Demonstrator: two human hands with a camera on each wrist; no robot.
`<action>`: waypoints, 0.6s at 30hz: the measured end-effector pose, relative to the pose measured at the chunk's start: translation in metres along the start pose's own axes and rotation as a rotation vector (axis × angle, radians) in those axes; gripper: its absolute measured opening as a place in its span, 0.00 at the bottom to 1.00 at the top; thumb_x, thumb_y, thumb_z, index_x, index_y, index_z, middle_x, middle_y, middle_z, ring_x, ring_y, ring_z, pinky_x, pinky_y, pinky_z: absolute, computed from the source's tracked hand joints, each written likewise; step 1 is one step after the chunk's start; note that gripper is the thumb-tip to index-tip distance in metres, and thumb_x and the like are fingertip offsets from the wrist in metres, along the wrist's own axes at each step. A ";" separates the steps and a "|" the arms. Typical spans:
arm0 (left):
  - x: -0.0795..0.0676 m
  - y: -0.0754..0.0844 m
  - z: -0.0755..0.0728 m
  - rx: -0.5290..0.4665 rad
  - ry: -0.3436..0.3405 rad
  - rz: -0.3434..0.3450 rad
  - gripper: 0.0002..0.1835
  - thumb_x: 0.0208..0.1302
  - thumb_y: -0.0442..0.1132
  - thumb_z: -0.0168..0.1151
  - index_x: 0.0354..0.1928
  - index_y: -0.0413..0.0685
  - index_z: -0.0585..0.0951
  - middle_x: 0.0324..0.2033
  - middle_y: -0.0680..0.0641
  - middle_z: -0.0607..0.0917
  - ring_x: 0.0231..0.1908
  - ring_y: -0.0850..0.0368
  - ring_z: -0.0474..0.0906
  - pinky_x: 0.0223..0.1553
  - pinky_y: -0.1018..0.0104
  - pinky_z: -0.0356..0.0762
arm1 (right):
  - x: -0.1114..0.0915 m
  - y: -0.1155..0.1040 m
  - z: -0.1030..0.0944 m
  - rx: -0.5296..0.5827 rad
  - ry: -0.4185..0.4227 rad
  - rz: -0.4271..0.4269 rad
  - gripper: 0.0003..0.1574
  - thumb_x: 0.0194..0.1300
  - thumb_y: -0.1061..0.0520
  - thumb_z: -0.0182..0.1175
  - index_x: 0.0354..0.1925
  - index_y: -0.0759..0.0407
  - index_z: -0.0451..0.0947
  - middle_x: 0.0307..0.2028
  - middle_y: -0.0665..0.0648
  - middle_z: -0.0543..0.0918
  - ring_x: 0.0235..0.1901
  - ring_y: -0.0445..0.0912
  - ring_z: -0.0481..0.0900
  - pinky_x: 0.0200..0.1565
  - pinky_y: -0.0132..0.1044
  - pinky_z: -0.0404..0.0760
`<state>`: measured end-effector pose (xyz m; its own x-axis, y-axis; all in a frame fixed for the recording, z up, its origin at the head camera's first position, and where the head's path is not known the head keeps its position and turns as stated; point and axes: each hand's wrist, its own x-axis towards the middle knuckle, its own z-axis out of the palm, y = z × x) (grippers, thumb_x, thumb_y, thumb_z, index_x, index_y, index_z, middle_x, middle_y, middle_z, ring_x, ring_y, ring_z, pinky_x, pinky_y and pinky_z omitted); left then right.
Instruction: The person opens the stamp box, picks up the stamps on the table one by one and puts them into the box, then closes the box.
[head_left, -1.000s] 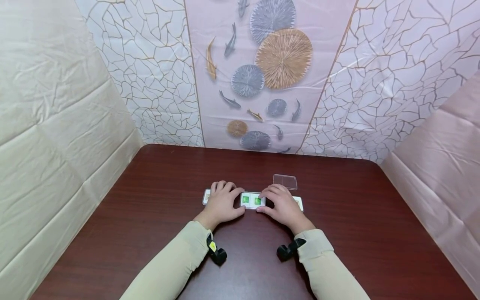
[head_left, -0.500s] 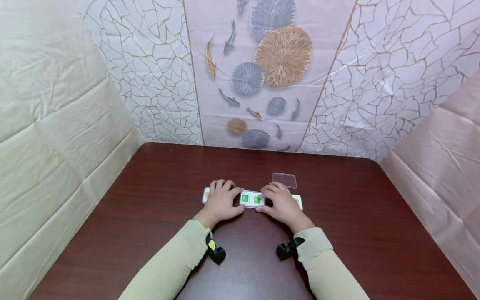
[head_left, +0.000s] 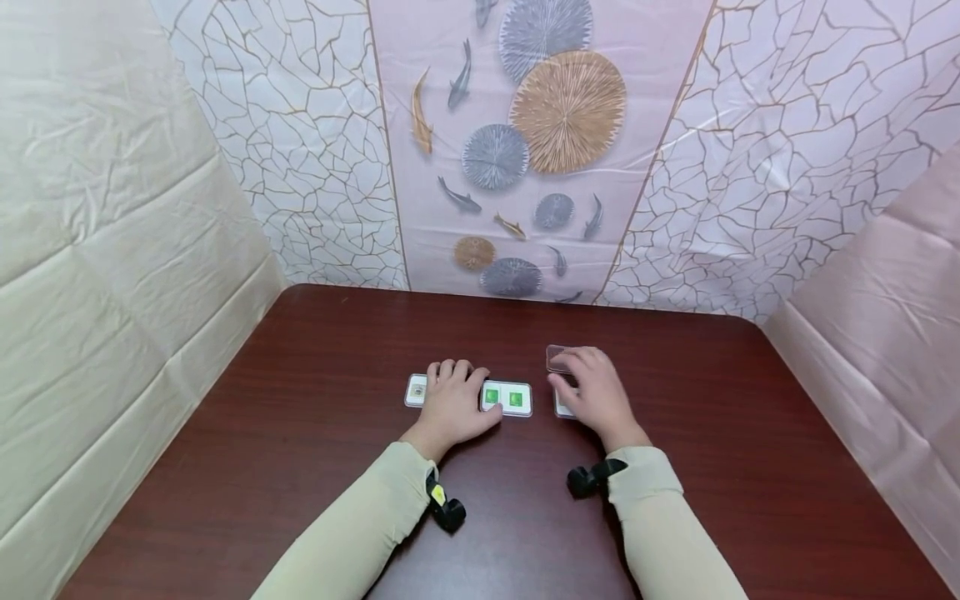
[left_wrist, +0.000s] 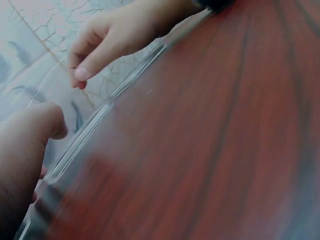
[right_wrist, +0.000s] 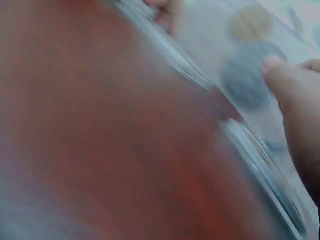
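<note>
A flat rectangular case (head_left: 507,399) with a clear rim, white inside with two green squares, lies mid-table in the head view. My left hand (head_left: 456,407) is at its left end, thumb and index finger spread over it; in the left wrist view the thumb (left_wrist: 56,122) stands above the case's edge. My right hand (head_left: 597,397) hovers with loosely bent fingers over a similar white case (head_left: 564,408), mostly hidden beneath it. Its fingertips reach the clear plastic cover (head_left: 556,355) behind. In the right wrist view the thumb (right_wrist: 287,82) is raised above the case edge.
Another white case (head_left: 416,390) lies at the left, partly under my left hand. The dark red-brown table (head_left: 337,350) has cloth hangings (head_left: 322,150) behind it and at both sides. A black wrist camera (head_left: 447,508) sits on the left sleeve, another on the right.
My right hand has let go of the middle case and moved right and back to the clear cover. My left hand has shifted slightly right, its thumb now overlapping the middle case.
</note>
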<state>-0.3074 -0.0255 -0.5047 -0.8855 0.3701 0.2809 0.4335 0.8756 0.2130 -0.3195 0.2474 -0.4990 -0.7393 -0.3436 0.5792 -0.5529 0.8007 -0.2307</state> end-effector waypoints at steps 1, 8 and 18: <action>0.000 0.003 0.001 -0.010 0.003 0.000 0.33 0.58 0.66 0.55 0.60 0.58 0.79 0.53 0.49 0.76 0.58 0.46 0.65 0.65 0.43 0.52 | -0.003 0.009 -0.003 0.008 0.003 0.056 0.20 0.67 0.50 0.64 0.53 0.59 0.81 0.53 0.62 0.81 0.59 0.61 0.72 0.66 0.57 0.62; 0.003 0.028 0.008 -0.023 -0.024 0.039 0.32 0.59 0.65 0.55 0.61 0.59 0.78 0.56 0.50 0.75 0.59 0.47 0.64 0.65 0.42 0.52 | -0.018 0.048 -0.017 0.100 -0.190 0.344 0.38 0.69 0.50 0.64 0.71 0.62 0.67 0.71 0.68 0.65 0.72 0.67 0.56 0.68 0.64 0.56; 0.016 0.063 0.019 0.043 -0.025 0.085 0.34 0.59 0.68 0.56 0.63 0.61 0.78 0.59 0.51 0.75 0.60 0.48 0.65 0.65 0.43 0.54 | -0.004 0.063 -0.010 0.113 -0.284 0.290 0.34 0.71 0.53 0.62 0.71 0.58 0.68 0.73 0.63 0.66 0.73 0.62 0.59 0.69 0.61 0.57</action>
<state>-0.2968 0.0415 -0.5042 -0.8497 0.4512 0.2726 0.5007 0.8527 0.1492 -0.3475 0.3046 -0.5077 -0.9384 -0.2461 0.2426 -0.3332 0.8307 -0.4461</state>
